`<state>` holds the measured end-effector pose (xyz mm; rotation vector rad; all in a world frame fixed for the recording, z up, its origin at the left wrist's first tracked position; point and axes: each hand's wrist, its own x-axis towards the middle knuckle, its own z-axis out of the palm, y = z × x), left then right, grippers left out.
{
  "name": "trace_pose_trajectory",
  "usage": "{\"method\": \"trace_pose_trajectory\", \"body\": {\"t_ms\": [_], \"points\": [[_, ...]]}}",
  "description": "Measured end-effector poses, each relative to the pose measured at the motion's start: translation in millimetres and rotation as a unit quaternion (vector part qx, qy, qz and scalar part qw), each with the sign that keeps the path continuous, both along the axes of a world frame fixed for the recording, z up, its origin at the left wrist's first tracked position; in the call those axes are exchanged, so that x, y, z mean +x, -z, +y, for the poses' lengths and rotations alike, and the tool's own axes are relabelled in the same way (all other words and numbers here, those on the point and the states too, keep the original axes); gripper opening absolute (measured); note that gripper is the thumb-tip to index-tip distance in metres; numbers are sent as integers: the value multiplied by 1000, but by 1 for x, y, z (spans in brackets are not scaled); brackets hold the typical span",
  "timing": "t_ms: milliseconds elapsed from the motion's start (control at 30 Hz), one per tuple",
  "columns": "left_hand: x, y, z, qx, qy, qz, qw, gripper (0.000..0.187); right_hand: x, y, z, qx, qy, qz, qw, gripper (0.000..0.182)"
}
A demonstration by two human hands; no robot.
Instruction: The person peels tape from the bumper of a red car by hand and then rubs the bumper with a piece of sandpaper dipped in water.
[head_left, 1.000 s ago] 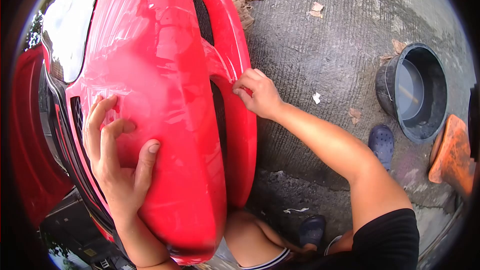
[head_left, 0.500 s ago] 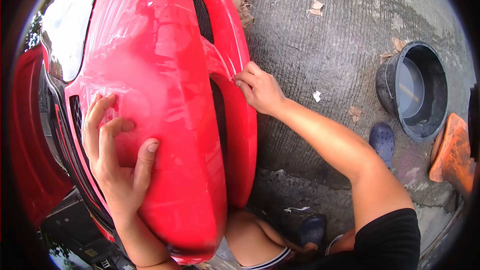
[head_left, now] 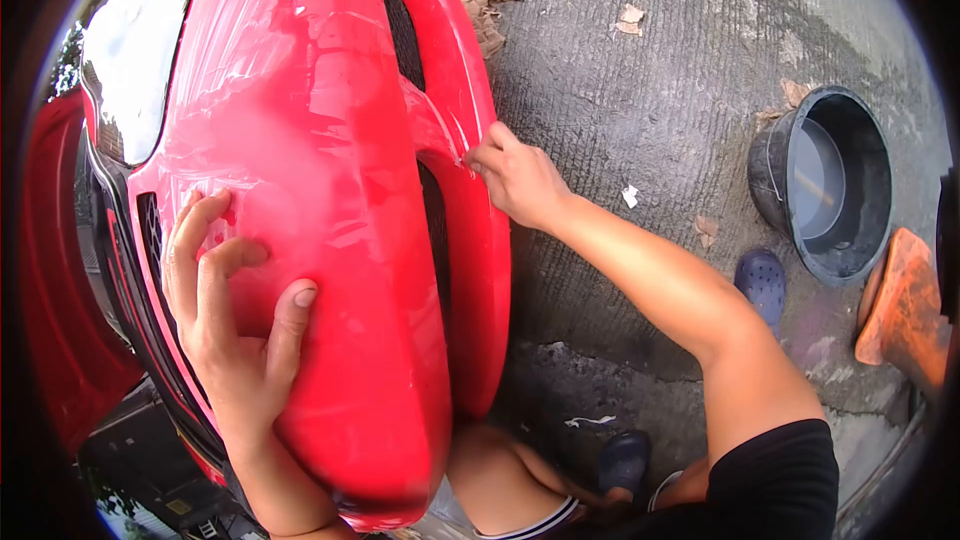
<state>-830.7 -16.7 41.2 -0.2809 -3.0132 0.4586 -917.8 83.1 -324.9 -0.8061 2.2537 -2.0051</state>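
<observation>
A red car bumper [head_left: 350, 290] fills the left half of the view. Over it lies a thin, glossy clear film [head_left: 250, 30], with wrinkles and streaks catching the light. My left hand [head_left: 225, 310] rests on the bumper beside the dark grille, fingers spread and curved, fingertips touching the surface. At the lower lip of the bumper, my right hand [head_left: 515, 177] is closed in a pinch, with bright creases of film running to its fingertips. Exactly how much film it grips is hidden by the fingers.
A headlight [head_left: 140, 50] sits at the upper left. On the wet concrete stands a black bucket [head_left: 770, 175] holding cloudy water, beside an orange stool-like object [head_left: 905, 310]. Blue clogs [head_left: 762, 285], crumpled brown paper [head_left: 485, 5] and white scraps [head_left: 629, 197] are on the ground.
My right fingertips have shifted very slightly at the bumper lip. My left hand keeps its place, and the whole view has moved a few pixels.
</observation>
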Motion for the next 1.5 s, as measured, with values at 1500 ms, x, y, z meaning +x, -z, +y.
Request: {"method": "trace_pose_trajectory", "body": {"t_ms": [1500], "points": [[0,-10,9,-17,-10,16,1000,40,15,-5,-16,-56,67,-118,989,7]]}}
